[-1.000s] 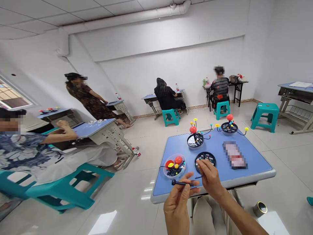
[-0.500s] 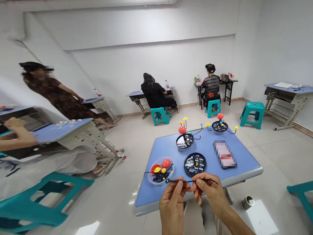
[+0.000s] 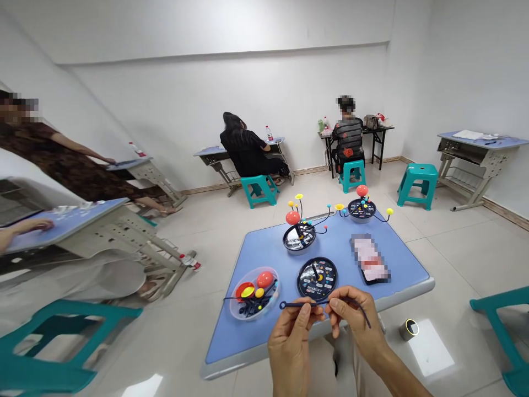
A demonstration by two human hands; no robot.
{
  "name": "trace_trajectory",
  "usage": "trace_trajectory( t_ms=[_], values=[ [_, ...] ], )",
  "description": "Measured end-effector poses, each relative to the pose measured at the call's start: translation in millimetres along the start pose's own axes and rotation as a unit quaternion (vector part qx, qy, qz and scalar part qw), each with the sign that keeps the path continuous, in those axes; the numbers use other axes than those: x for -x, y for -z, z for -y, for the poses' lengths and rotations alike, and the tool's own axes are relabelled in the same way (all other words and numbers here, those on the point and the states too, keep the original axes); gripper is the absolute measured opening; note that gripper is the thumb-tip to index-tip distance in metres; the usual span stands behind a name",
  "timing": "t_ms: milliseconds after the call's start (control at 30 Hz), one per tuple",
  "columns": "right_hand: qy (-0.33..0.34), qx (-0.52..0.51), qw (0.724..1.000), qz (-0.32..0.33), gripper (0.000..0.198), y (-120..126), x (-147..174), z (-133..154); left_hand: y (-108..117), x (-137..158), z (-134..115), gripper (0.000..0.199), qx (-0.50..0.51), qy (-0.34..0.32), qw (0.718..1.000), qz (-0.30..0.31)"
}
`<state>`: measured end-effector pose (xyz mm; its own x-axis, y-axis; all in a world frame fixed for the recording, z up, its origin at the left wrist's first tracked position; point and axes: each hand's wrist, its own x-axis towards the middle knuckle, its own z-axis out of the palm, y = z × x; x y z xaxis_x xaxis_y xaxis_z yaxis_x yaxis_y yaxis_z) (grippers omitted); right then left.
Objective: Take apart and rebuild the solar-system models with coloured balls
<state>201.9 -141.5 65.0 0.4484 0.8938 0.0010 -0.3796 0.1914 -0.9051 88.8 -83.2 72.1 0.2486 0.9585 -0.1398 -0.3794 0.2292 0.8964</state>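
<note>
Rod (image 3: 294,305) sits in left hand (image 3: 291,334), wire (image 3: 366,315) in right hand (image 3: 357,321), one apiece.

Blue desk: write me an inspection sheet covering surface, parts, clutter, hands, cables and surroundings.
Surface: blue desk, pale-edged.
Parts: rod and wire in hand; tub holding balls and black pieces; disc; near model; far model.
Clutter: phone on the desk, blurred.
Left hand: grips the rod.
Right hand: grips the wire near the rod's end; join unclear.
Cables: nothing seen on the desk.
Surroundings: people, stools; cylinder on the floor.
</note>
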Motion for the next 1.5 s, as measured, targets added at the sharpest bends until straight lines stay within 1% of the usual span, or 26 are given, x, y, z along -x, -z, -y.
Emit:
trace_trajectory(
  t_ms=[100,333,467,600,700,767,833,933,1067,1200,1300,1400,1500],
  values=[
    [0.018,0.022,1.0,-0.006,0.027,3.9,-0.1,-3.5,-3.5,0.8,1.1,0.03,0.006,0.005,1.0,0.003],
    [0.005,-0.016,0.999,-0.041,0.027,8.6,-0.9,-10.5,-9.7,4.9,2.5,0.027,0.031,0.022,0.999,0.014],
    [0.015,-0.015,0.999,-0.048,0.027,8.0,0.5,-10.1,-10.9,6.8,3.3,0.027,0.057,0.037,0.997,0.025],
    [0.047,0.046,0.996,-0.06,0.027,6.3,2.3,-8.5,-7.9,6.2,4.7,0.025,0.061,0.041,0.997,0.031],
    [0.097,0.11,0.988,-0.056,0.025,4.5,3.6,-9.4,-5.5,5.3,5.2,0.026,0.058,0.028,0.998,0.018],
    [0.117,0.133,0.983,-0.057,0.026,2.6,4.3,-10.4,-4.7,5.6,5.2,0.027,0.054,0.021,0.998,0.01],
    [0.111,0.125,0.984,-0.06,0.027,-0.1,4.6,-10.3,-4.7,6.9,4.9,0.028,0.047,0.014,0.999,0.003],
    [0.086,0.081,0.991,-0.067,0.028,-4.8,5.0,-7.4,-5.9,10.0,4.1,0.028,0.04,0.006,0.999,-0.001],
    [0.066,0.047,0.994,-0.079,0.028,-7.0,6.3,-3.0,-8.0,13.0,1.6,0.027,0.039,-0.006,0.999,0.011],
    [0.07,0.055,0.992,-0.084,0.029,-3.2,8.3,-3.8,-8.0,13.7,-2.6,0.027,0.034,-0.016,0.999,0.023],
    [0.077,0.063,0.991,-0.086,0.029,-1.6,9.4,-4.3,-6.4,13.7,-6.1,0.029,0.031,-0.028,0.999,0.014],
    [0.084,0.062,0.991,-0.079,0.028,-3.6,10.0,-2.7,-4.4,13.3,-9.2,0.028,0.042,-0.03,0.999,0.011],
    [0.086,0.058,0.992,-0.067,0.026,-7.4,9.7,-0.8,-2.9,12.5,-10.7,0.027,0.05,-0.022,0.998,0.023]
  ],
)
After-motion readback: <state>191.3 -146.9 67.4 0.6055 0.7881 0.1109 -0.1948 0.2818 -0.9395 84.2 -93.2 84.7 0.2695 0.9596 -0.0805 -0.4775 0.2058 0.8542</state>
